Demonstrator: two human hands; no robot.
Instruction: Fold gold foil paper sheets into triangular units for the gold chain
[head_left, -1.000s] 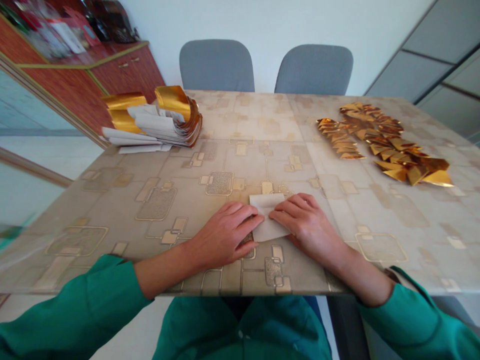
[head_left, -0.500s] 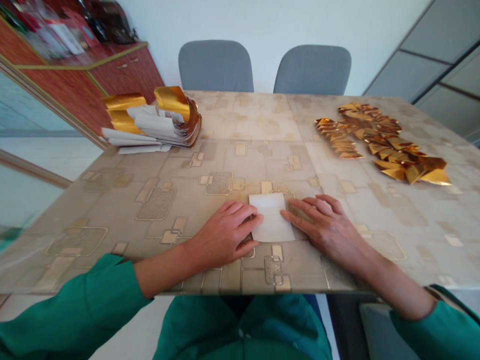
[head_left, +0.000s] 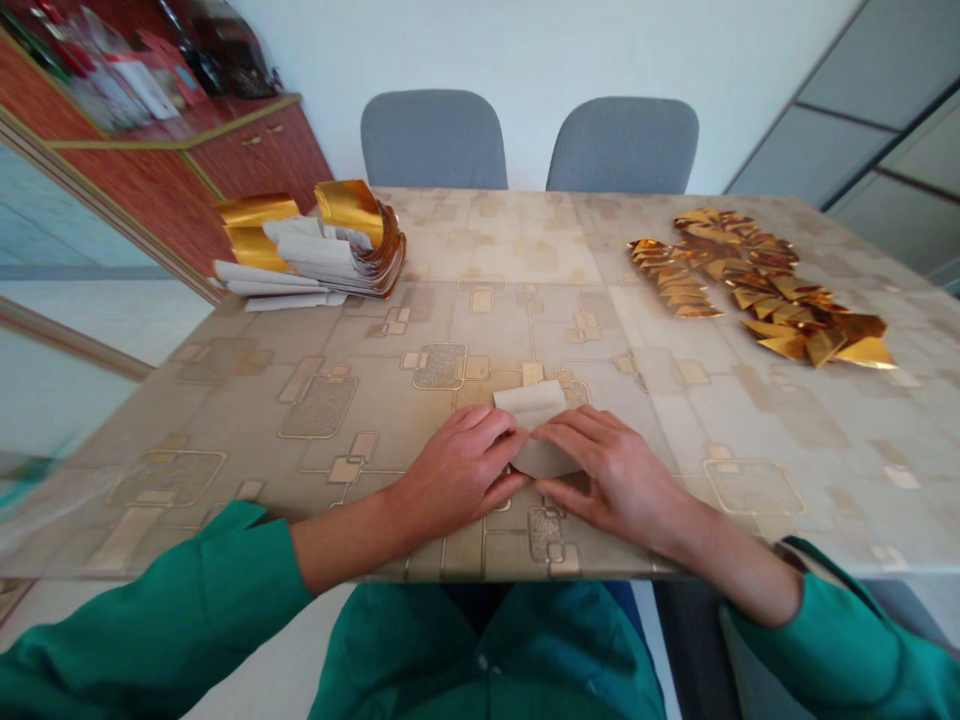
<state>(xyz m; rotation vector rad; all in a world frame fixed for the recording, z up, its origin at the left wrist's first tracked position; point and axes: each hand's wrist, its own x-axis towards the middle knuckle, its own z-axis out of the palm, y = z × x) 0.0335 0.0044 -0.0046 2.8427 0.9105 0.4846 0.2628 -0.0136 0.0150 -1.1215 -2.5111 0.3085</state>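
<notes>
A small white sheet of paper (head_left: pixel 534 405) lies near the front edge of the patterned table (head_left: pixel 375 400), its near part lifted between my hands. My left hand (head_left: pixel 454 470) rests on the paper's left side, fingers curled and pinching its edge. My right hand (head_left: pixel 611 475) covers the right and near part, thumb and fingers gripping the lifted flap. Only the far strip of the paper and a shaded fold between my fingers show.
A stack of white and gold foil sheets (head_left: pixel 322 245) lies at the far left. Several folded gold pieces (head_left: pixel 765 285) are spread at the far right. Two grey chairs (head_left: pixel 435 140) stand behind the table, a red-brown cabinet (head_left: pixel 187 160) at the left.
My right hand came back left from beside the flat sheet and took hold of it. The paper's near part is now raised and folding; it looks shorter than before.
</notes>
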